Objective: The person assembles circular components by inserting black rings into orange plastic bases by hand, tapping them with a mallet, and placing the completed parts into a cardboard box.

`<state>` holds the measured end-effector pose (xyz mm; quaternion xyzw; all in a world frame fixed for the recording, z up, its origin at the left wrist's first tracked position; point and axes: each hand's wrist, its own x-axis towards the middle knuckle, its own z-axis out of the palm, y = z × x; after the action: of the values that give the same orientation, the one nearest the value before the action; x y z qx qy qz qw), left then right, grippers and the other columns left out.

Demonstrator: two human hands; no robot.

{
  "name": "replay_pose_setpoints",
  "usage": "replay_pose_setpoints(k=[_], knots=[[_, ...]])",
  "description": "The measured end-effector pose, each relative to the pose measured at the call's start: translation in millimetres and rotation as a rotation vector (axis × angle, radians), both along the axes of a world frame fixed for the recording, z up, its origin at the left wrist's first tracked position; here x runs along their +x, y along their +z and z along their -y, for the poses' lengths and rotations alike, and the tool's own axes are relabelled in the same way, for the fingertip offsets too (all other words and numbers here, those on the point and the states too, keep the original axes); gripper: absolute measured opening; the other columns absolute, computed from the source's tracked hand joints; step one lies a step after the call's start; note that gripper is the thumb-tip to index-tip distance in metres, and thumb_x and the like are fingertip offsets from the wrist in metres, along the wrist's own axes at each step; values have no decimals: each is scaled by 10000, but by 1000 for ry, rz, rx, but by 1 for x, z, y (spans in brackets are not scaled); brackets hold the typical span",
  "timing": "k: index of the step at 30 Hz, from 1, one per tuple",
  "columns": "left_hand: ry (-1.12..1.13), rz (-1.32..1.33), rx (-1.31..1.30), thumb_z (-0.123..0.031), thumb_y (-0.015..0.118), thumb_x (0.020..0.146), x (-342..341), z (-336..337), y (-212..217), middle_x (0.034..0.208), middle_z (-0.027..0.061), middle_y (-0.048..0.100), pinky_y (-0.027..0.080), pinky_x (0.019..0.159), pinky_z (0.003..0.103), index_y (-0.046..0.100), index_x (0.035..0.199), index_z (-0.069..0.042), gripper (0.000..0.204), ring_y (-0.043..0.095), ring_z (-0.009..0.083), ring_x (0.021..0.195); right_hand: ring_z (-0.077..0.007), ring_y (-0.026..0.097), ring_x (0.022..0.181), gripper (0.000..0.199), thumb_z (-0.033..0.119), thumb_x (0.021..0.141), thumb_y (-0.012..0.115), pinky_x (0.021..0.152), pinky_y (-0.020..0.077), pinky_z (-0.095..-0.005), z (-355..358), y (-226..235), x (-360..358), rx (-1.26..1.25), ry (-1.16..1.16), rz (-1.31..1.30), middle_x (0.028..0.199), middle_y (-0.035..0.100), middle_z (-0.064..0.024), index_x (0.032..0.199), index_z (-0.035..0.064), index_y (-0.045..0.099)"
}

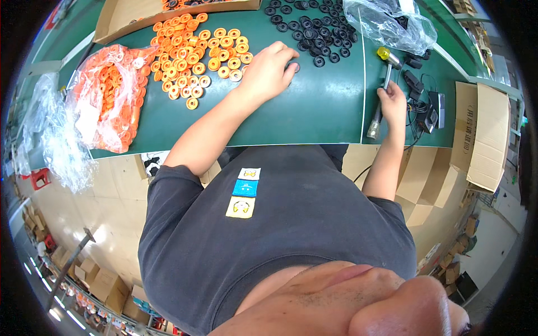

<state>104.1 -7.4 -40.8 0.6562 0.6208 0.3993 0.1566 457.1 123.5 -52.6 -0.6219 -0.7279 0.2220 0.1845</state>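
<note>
My left hand is on the green table between the orange and black parts. Its thumb and forefinger close on a small dark round part, mostly hidden by the fingers. My right hand is wrapped round a hammer with a yellow-faced head and a metal shaft; its lower end points toward the table's front edge. Many small orange wheels lie loosely piled to the left of my left hand. Black wheels are scattered at the far middle.
A clear bag of orange wheels sits at the left, beside crumpled plastic. A cardboard tray stands at the back. On the right are a plastic bag, black adapters with cables and an open carton.
</note>
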Motion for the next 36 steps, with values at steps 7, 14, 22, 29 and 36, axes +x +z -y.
replay_pose_setpoints(k=[7,14,22,29,36], knots=[[110,229,14,-77,638,887,-21,-1,7,935,98,648,540,758,309,681,1036,-12,168,669,198,821,-96,527,532,476,124,957,602,448,430,-217,67,60,-34,-527,54,-864,864,602,-63,1383,-18,444],[119,246,23,-76,644,876,-18,1,12,944,96,660,540,764,308,685,1038,-15,178,673,194,832,-199,642,768,451,53,967,545,684,513,-305,120,67,-89,-335,375,-369,1010,652,-133,1414,23,491],[147,250,64,-78,651,866,-22,-1,11,934,100,660,541,765,312,686,1032,-16,181,674,205,832,-409,652,996,466,64,930,594,863,519,-416,120,86,-118,-80,586,-74,1140,653,-244,1388,19,515],[157,222,54,-76,649,861,-23,1,14,941,108,662,545,778,317,682,1033,-13,187,679,213,844,-403,660,948,472,66,931,581,821,518,-418,115,80,-130,-97,646,38,1037,662,-256,1397,23,516],[195,278,69,-61,624,867,-26,-2,10,951,116,663,548,801,319,677,1041,-7,190,681,213,881,-393,660,943,465,63,927,591,842,516,-401,118,85,-121,-36,510,-182,1044,663,-249,1387,26,530]])
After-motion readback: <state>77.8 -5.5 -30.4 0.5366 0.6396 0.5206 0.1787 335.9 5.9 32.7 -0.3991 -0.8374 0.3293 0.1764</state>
